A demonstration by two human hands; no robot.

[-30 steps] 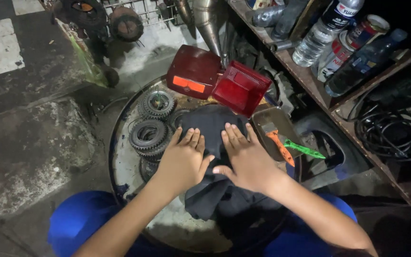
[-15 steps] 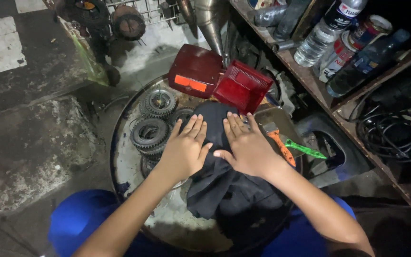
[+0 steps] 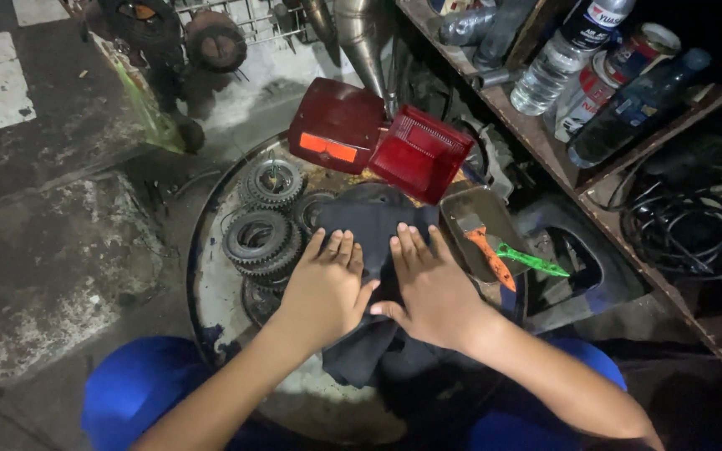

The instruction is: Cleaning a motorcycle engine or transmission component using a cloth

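Observation:
A dark cloth (image 3: 375,219) lies spread on top of a round metal drum (image 3: 204,288). My left hand (image 3: 326,288) presses flat on the cloth's left part, fingers together and extended. Beside it, my right hand (image 3: 429,288) lies flat on the cloth too, thumb pointing toward the left hand. Neither hand grips anything. Several dark gears (image 3: 261,238) sit on the drum just left of the cloth.
Two red lamp covers (image 3: 378,142) rest at the drum's far edge. A metal tray (image 3: 471,213) on the right holds an orange-handled tool (image 3: 490,255) and a green-handled tool (image 3: 536,261). A shelf (image 3: 545,138) with bottles and cans stands at upper right; black cables (image 3: 678,225) lie beneath it.
Both hands slid slightly forward and then back over the cloth, staying flat on it. The cloth shifted a little under them.

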